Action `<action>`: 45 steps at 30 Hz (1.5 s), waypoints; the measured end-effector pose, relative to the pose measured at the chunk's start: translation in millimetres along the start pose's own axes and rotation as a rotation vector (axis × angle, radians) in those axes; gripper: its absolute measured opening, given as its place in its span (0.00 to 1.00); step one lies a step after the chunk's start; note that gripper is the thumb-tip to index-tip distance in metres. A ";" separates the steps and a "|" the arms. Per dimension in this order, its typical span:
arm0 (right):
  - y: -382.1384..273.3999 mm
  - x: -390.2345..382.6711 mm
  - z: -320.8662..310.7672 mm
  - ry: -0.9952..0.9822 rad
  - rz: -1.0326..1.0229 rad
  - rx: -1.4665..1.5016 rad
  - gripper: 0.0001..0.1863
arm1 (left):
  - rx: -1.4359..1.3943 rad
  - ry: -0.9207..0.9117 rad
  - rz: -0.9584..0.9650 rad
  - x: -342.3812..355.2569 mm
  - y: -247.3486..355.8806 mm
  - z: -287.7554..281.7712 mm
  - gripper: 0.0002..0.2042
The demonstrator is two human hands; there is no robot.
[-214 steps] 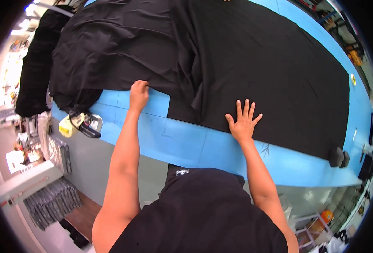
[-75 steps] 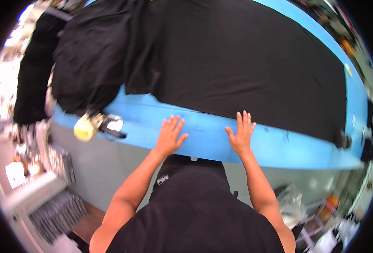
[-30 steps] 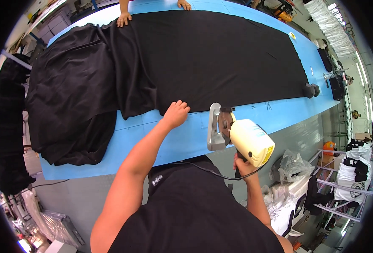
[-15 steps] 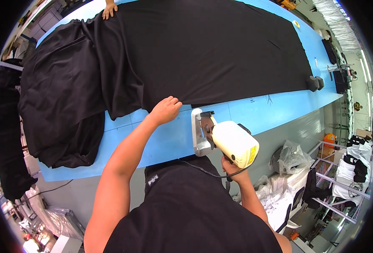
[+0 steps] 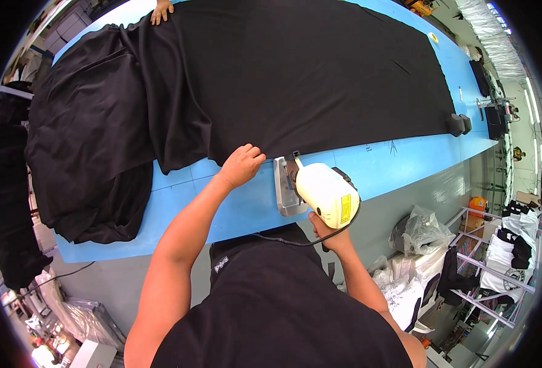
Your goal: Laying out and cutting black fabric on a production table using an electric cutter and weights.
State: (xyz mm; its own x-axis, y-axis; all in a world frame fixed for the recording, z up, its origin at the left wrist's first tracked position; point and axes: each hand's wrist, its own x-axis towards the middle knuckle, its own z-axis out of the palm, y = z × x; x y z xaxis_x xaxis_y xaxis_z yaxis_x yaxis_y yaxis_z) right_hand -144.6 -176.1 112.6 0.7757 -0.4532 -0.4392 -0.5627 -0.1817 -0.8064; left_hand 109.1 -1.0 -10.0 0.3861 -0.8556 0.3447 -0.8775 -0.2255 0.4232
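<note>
Cutter (image 5: pixel 327 195) got nudged closer to the cloth (image 5: pixel 320 73), gripped by the right hand's (image 5: pixel 332 234) wrapped fingers, cloth probably steadied by the left hand's (image 5: pixel 241 166) bent ones (pinch can't be told).

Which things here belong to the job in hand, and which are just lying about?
In use:
- black cloth, left hand at its edge
- cream corded tool, in right hand
- blue table

Apparently lying about:
- yellow roll
- clear plastic bag
- white garments

Black cloth (image 5: pixel 320 73) on blue table (image 5: pixel 240 205)
</note>
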 end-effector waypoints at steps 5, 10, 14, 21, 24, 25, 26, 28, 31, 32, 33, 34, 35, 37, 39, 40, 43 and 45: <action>-25.0 19.7 3.6 -0.027 0.129 -0.030 0.12 | -0.036 -0.016 -0.029 -1.0 1.0 -1.9 0.07; -55.3 49.4 6.4 -0.024 0.133 -0.004 0.11 | -0.118 0.068 -0.063 -0.3 4.8 -2.7 0.07; -74.9 81.5 8.4 -0.015 0.115 0.020 0.11 | -0.212 0.100 -0.132 0.1 10.2 -9.2 0.07; -114.1 158.9 17.0 -0.030 0.012 0.154 0.11 | -0.554 0.095 -0.333 -5.6 7.9 -22.4 0.06; -140.5 194.5 19.4 -0.057 -0.016 0.144 0.12 | -0.756 0.056 -0.466 -8.0 2.8 -28.4 0.05; -148.3 206.5 21.9 -0.055 -0.047 0.159 0.11 | -0.820 0.024 -0.530 -9.2 0.6 -29.3 0.06; -155.9 218.5 24.5 -0.053 -0.078 0.174 0.09 | -0.884 -0.009 -0.593 -10.1 -1.9 -29.7 0.06; -168.9 249.0 29.7 -0.053 -0.137 0.181 0.08 | -0.930 -0.035 -0.683 -13.4 -8.0 -29.3 0.06; -191.5 291.6 34.8 -0.056 -0.155 0.169 0.08 | -1.299 -0.051 -0.818 -24.9 -18.6 -22.5 0.05; -197.6 307.5 37.5 -0.053 -0.159 0.183 0.08 | -1.329 -0.068 -0.845 -26.9 -20.9 -21.7 0.05; -205.1 322.1 38.4 -0.054 -0.166 0.190 0.08 | -1.365 -0.072 -0.856 -29.2 -23.2 -21.1 0.04; -213.4 336.2 40.6 -0.058 -0.172 0.198 0.09 | -1.401 -0.075 -0.869 -32.6 -25.0 -20.7 0.04; -222.8 351.2 44.1 -0.071 -0.186 0.211 0.08 | -1.422 -0.081 -0.900 -33.4 -26.3 -22.3 0.03; -239.7 379.0 48.8 -0.083 -0.223 0.238 0.09 | -1.447 -0.129 -0.949 -38.9 -31.5 -19.9 0.05; -256.4 406.9 52.7 -0.100 -0.238 0.249 0.09 | -1.484 -0.121 -1.010 -41.4 -33.8 -19.7 0.07; -264.8 420.5 55.8 -0.092 -0.259 0.229 0.09 | -1.503 -0.110 -1.027 -40.3 -34.9 -21.6 0.07; -287.6 459.3 63.5 -0.089 -0.282 0.247 0.09 | -1.550 -0.158 -1.158 -41.2 -37.3 -27.7 0.08; -301.3 489.6 70.7 -0.078 -0.313 0.262 0.08 | -1.569 -0.158 -1.185 -47.0 -38.6 -26.1 0.08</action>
State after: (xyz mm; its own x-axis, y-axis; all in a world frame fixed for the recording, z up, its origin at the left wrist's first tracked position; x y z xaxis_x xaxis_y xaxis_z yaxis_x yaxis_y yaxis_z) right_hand 424.9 -281.6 112.5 0.9227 -0.3420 -0.1776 -0.2125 -0.0672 -0.9748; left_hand 132.2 60.1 -20.6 0.3864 -0.6579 -0.6465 0.7720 -0.1529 0.6170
